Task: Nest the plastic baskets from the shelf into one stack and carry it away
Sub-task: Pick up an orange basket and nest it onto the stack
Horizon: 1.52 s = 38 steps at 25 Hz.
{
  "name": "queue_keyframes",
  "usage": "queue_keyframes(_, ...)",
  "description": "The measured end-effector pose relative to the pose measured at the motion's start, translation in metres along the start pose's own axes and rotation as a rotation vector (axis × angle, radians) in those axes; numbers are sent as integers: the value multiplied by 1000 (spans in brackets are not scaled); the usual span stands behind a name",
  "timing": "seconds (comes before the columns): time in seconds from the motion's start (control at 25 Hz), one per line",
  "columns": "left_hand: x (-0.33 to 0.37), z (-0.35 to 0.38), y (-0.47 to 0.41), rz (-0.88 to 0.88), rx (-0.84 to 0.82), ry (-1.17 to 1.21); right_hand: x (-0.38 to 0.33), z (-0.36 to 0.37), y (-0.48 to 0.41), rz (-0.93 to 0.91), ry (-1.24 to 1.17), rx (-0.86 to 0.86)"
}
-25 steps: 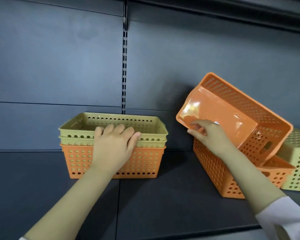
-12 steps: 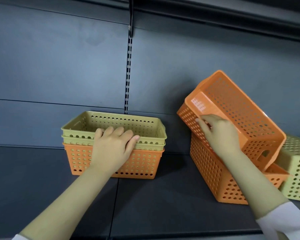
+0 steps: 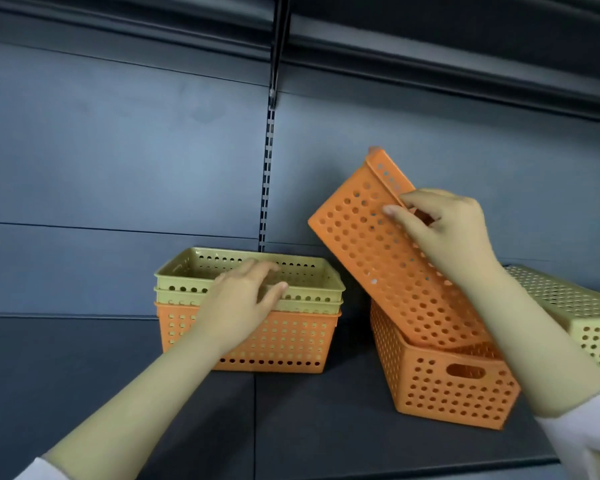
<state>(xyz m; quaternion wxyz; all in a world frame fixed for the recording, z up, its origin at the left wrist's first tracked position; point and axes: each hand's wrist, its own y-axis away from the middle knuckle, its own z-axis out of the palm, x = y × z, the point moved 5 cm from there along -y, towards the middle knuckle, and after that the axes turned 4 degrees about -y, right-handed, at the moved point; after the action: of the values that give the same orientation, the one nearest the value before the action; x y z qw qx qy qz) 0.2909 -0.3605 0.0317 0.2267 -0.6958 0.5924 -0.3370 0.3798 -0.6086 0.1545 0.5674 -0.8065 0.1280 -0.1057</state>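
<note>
My left hand (image 3: 238,311) reaches forward, palm down, fingers loosely spread and slightly curled. My right hand (image 3: 445,233) is raised higher, wrist bent, fingers and thumb pinched closed, both forearms bare below white sleeves.

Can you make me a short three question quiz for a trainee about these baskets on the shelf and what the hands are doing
1. Multiple choice: what does the right hand grip?
A. a green basket
B. the tilted orange basket
C. nothing

2. True or false: the left hand rests on the rim of the left stack, which holds two green baskets nested in an orange one.

3. Fill in: the tilted orange basket's lower end sits inside another ______ basket standing on the shelf.

Key:
1. B
2. True
3. orange
</note>
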Motion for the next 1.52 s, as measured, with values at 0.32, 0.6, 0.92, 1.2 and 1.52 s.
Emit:
queue_keyframes(0.32, -54, -87, -6, 17, 97, 505, -114, 86, -60, -338, -20, -388)
queue_keyframes(0.6, -96, -93, -7, 48, -70, 650, -130, 134, -56, -64, -79, -431)
queue_keyframes(0.92, -114, -97, -12, 12, -57, 683, -78, 98, 16, 494, 266, -176)
queue_keyframes(1.2, -125, -81, -27, -29, -77, 775, -51, 128, 72, 805, -495, -56)
queue_keyframes(1.52, -145, -47, -5, -83, -52, 740, -44, 155, 111, 817, -372, 233)
